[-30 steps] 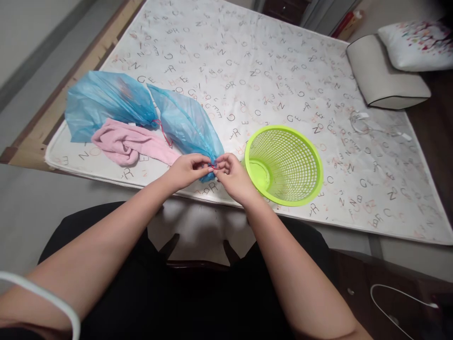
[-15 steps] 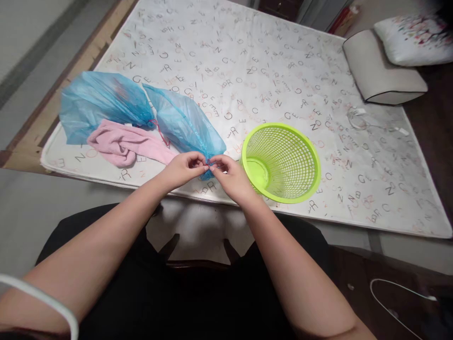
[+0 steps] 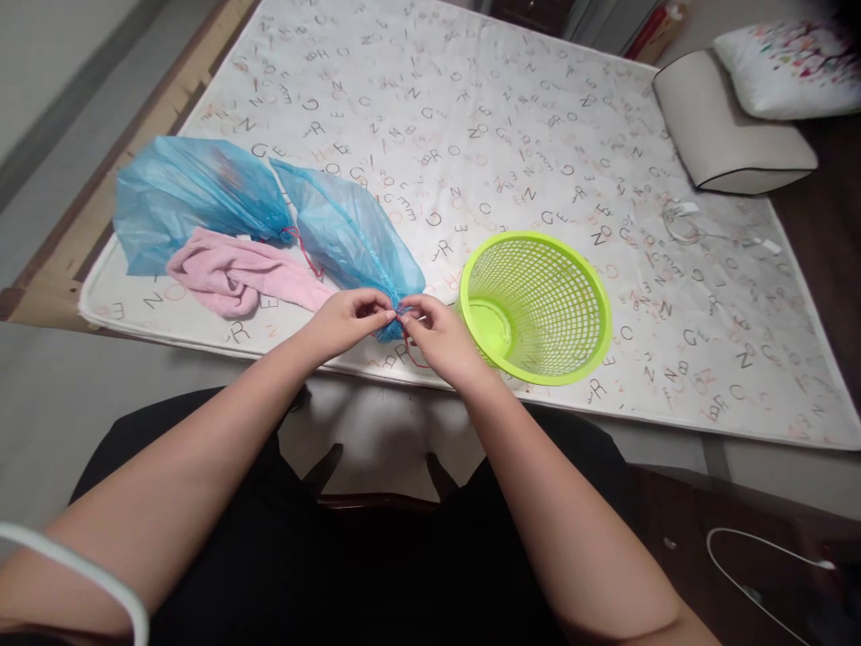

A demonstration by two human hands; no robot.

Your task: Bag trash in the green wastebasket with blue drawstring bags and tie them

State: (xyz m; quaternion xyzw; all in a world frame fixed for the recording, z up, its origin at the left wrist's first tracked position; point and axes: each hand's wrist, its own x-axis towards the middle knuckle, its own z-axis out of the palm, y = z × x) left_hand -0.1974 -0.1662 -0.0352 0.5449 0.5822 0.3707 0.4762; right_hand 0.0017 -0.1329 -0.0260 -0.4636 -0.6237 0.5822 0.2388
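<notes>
Near the front edge of the mattress [image 3: 444,90], beside the lime basket [image 3: 548,314], the left hand [image 3: 350,318] and right hand [image 3: 439,334] pinch the nearer blue bag [image 3: 353,224] by its neck, apparently to hold it gathered.

Thin plastic film on the near blue bag [image 3: 353,224], translucent, creased, soft sheen. Same glossy film on the far blue bag [image 3: 192,184], denser-looking in the folds. Can't call plastic or textile on the red tie [image 3: 302,248]. Soft matt fabric on the pink cloth [image 3: 221,265], fuzzy, like terry or fleece. Moulded plastic on the green basket [image 3: 552,379], open mesh wall, smooth semi-gloss rim. Smooth printed cover on the mattress [image 3: 471,99], mostly matt; can't tell coated from woven. Matt, unpolished-looking wood on the bed frame [image 3: 161,117]. Looks like leatherette on the beige cushion [image 3: 733,117], smooth, faint shine. Printed matt cloth on the pillow [image 3: 787,76].
</notes>
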